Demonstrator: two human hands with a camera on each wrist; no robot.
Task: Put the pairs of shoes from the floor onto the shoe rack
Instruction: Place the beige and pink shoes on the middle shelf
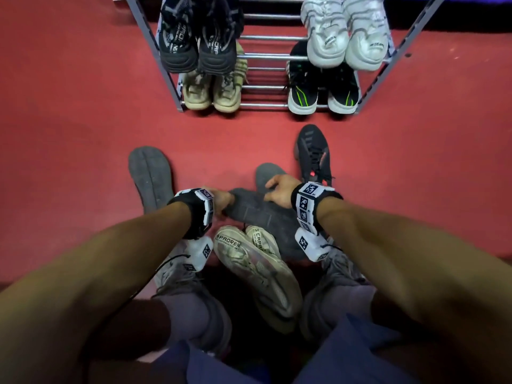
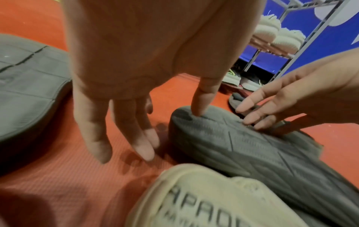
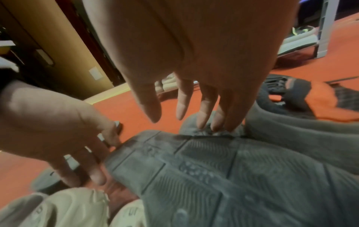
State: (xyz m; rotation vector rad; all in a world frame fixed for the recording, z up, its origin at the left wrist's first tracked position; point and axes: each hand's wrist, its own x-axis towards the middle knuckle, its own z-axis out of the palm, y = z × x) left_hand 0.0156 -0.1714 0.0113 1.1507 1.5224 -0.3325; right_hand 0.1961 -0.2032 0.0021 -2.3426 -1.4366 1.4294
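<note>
A grey shoe (image 1: 257, 210) lies sole-up on the red floor between my hands. My left hand (image 1: 221, 202) is at its left end: in the left wrist view the thumb (image 2: 200, 106) touches the sole's (image 2: 242, 145) tip and the straight fingers (image 2: 134, 130) hang beside it. My right hand (image 1: 278, 191) rests its fingertips (image 3: 205, 110) on the far edge of the sole (image 3: 213, 169). Neither hand is curled round the shoe. A beige pair (image 1: 257, 259) lies just in front of it. The shoe rack (image 1: 266, 55) stands ahead.
Another grey shoe (image 1: 151, 176) lies sole-up to the left, a third grey sole (image 1: 268, 173) behind my right hand, a dark shoe (image 1: 313, 153) beyond. The rack holds black (image 1: 194, 37), white (image 1: 343, 31), beige (image 1: 210, 90) and black-green (image 1: 321, 90) pairs. My own feet are below.
</note>
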